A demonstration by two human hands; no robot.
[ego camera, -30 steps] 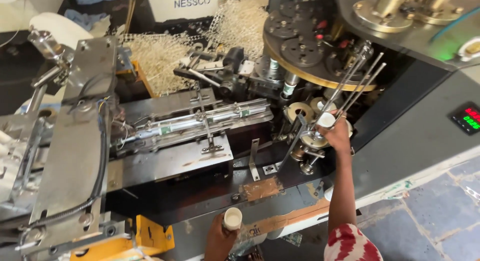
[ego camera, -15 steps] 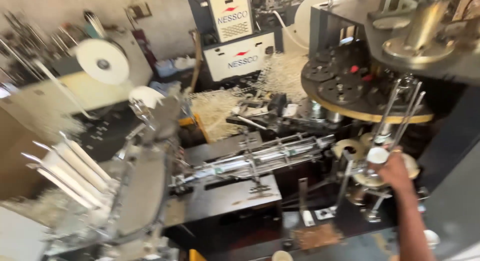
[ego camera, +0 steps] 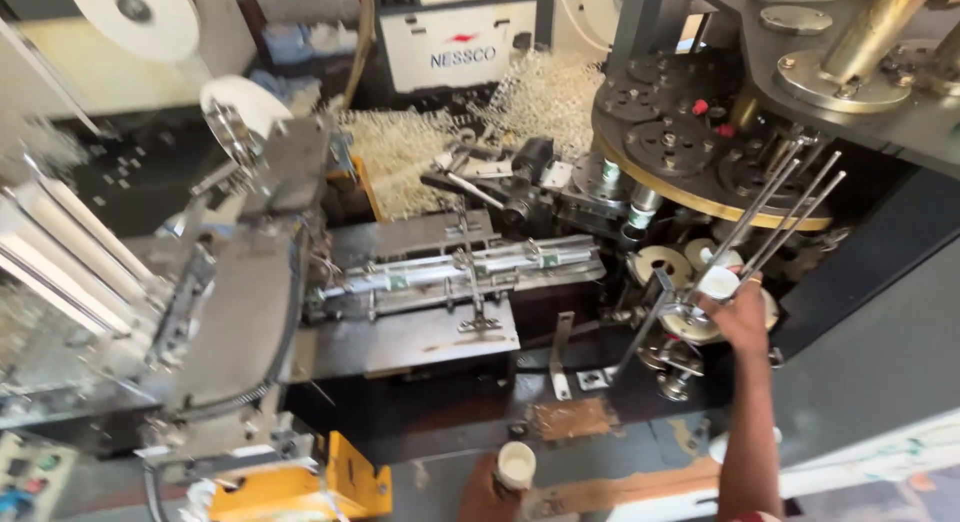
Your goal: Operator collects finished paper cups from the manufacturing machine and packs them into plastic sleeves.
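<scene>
Paper cup (ego camera: pixel 719 282) in right hand (ego camera: pixel 742 322) at machine rods (ego camera: pixel 775 217), 2nd cup (ego camera: pixel 516 465) in left hand (ego camera: pixel 488 492)

The grey machine bed (ego camera: pixel 860 382) carries a metal feed rail (ego camera: pixel 460 272) and pale shavings (ego camera: pixel 400 147) (possibly paper scrap).

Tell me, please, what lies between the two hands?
In the head view, dark machine deck with a brown cardboard scrap lies between the left hand and right hand.
</scene>
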